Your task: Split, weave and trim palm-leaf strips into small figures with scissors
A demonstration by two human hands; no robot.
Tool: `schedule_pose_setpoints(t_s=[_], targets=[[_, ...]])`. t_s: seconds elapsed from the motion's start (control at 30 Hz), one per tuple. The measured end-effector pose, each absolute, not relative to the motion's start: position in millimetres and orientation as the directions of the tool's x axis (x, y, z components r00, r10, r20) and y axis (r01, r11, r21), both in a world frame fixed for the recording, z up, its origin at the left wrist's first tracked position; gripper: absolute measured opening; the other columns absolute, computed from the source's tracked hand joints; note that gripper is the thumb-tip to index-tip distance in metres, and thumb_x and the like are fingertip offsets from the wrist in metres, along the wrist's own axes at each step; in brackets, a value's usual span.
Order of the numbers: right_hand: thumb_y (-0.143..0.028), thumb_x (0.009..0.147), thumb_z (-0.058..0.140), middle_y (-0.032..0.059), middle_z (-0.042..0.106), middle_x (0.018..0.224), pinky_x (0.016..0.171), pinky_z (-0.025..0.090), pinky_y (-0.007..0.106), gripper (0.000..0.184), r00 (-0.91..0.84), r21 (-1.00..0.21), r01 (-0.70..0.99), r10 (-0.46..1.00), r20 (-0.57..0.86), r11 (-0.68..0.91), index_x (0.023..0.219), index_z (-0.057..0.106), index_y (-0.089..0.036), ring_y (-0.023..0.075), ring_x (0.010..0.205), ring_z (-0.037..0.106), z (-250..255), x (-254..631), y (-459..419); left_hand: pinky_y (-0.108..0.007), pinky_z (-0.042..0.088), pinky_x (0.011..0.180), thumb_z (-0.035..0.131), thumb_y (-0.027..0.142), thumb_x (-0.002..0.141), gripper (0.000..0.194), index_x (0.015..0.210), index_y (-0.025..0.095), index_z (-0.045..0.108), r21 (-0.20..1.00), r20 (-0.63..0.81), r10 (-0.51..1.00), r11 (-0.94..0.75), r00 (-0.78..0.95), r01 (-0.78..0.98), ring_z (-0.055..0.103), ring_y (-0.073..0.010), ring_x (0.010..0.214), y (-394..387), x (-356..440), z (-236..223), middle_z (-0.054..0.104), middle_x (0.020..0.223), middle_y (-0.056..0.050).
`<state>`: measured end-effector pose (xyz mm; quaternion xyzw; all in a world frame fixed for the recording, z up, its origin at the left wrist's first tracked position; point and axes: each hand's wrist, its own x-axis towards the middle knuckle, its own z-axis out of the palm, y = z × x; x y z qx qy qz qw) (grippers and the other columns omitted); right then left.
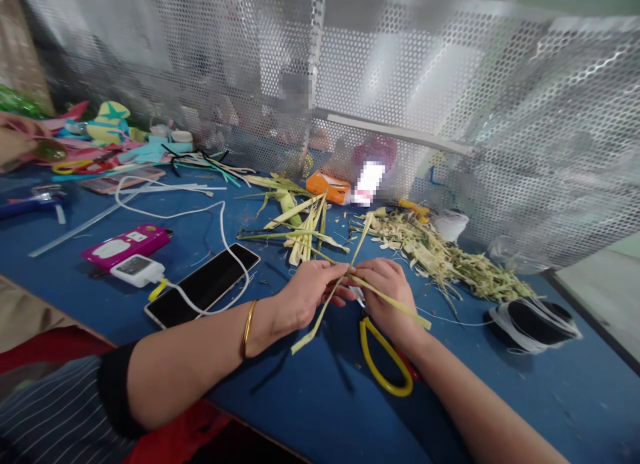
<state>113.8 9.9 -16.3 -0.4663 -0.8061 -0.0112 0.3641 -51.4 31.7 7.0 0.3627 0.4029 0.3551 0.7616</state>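
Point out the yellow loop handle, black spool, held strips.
Yellow loop handle (395, 390): head view, bottom of the loop.
Black spool (537, 321): head view, dark middle.
Held strips (393, 301): head view, strip slanting down rightward.

Gold bangle (248, 329), dark pinstriped sleeve (60, 405)

From far away, I see what looks like a small workshop for making things by hand. I can tell from the big blue table (280, 397), which has plant strips (305, 244) and a messy heap of plant scraps (480, 271) on it. I also see scissors (367, 354) with yellow handles and a black roll (545, 315) with white thread around it. Bright bits and pieces (113, 127) are piled up on the left. At the back stands a gray wall (400, 84) full of little holes.
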Motion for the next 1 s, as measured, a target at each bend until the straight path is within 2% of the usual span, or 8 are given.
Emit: schedule_pose_setpoints(t_s=[0.13,0.2,0.3,0.47,0.67,0.8,0.9,1.0], targets=[[-0.03,0.088,0.055,0.0056,0.071,0.094,0.083,0.046,0.036,0.018,-0.119,-0.731,0.537,0.896,0.428,0.421,0.092,0.071,-0.022,0.0206,0.089,0.064,-7,124,16,-0.02,0.042,0.046,0.049,0.029,0.093,0.028,0.085,0.01,0.067,0.824,-0.369,0.802,0.516,0.47,-0.234,0.066,-0.0123,0.054,30,-54,11,0.072,0.077,-0.01],[-0.034,0.084,0.06,0.0047,0.073,0.091,0.083,0.047,0.035,0.018,-0.044,-0.869,0.403,0.954,0.296,0.288,0.088,0.072,-0.022,0.0208,0.088,0.064,-3,122,15,-0.02,0.042,0.046,0.051,0.029,0.092,0.026,0.086,0.01,0.067,0.848,-0.357,0.797,0.495,0.487,-0.188,0.065,-0.012,0.053,28,-54,12,0.072,0.078,-0.01],[-0.038,0.076,0.068,0.0031,0.072,0.079,0.077,0.048,0.032,0.019,0.01,-0.961,0.233,0.988,0.157,0.15,0.074,0.071,-0.02,0.0187,0.078,0.063,1,114,10,-0.02,0.04,0.045,0.057,0.026,0.089,0.02,0.082,0.01,0.066,0.888,-0.341,0.8,0.446,0.494,-0.109,0.063,-0.0104,0.05,25,-52,11,0.072,0.079,-0.009],[-0.038,0.071,0.071,-0.001,0.062,0.059,0.058,0.043,0.026,0.024,0.083,-0.988,0.127,0.992,0.098,0.087,0.06,0.063,-0.018,0.0123,0.057,0.052,1,104,4,-0.02,0.04,0.043,0.062,0.025,0.084,0.018,0.073,0.011,0.065,0.929,-0.302,0.792,0.37,0.531,-0.024,0.062,-0.0099,0.049,26,-51,6,0.071,0.071,-0.006],[-0.038,0.073,0.067,-0.0014,0.06,0.055,0.057,0.042,0.026,0.026,0.095,-0.968,0.231,0.987,0.127,0.102,0.058,0.059,-0.019,0.0126,0.054,0.051,-2,103,6,-0.021,0.041,0.045,0.063,0.023,0.083,0.017,0.072,0.011,0.066,0.937,-0.308,0.776,0.347,0.55,0.035,0.064,-0.0117,0.052,26,-52,5,0.072,0.071,-0.007],[-0.042,0.084,0.056,0.0023,0.068,0.069,0.068,0.045,0.03,0.031,0.042,-0.886,0.435,0.98,0.197,0.16,0.066,0.065,-0.018,0.0179,0.07,0.061,0,116,11,-0.022,0.044,0.05,0.059,0.024,0.086,0.018,0.078,0.011,0.067,0.909,-0.34,0.785,0.415,0.518,-0.032,0.067,-0.0134,0.057,26,-51,11,0.073,0.078,-0.01],[-0.04,0.089,0.053,0.0046,0.071,0.081,0.072,0.045,0.032,0.029,0.062,-0.704,0.657,0.911,0.407,0.269,0.077,0.069,-0.019,0.0205,0.079,0.063,10,128,10,-0.024,0.047,0.056,0.054,0.021,0.088,0.019,0.083,0.01,0.069,0.883,-0.342,0.805,0.452,0.484,-0.128,0.068,-0.014,0.063,29,-53,15,0.073,0.085,-0.012],[-0.028,0.091,0.055,0.0051,0.069,0.084,0.074,0.042,0.033,0.016,-0.188,-0.303,0.816,0.722,0.666,0.492,0.089,0.068,-0.019,0.02,0.081,0.061,21,128,3,-0.026,0.048,0.062,0.052,0.013,0.085,0.017,0.083,0.011,0.069,0.872,-0.325,0.825,0.451,0.462,-0.192,0.068,-0.0145,0.066,32,-55,14,0.072,0.083,-0.01]])
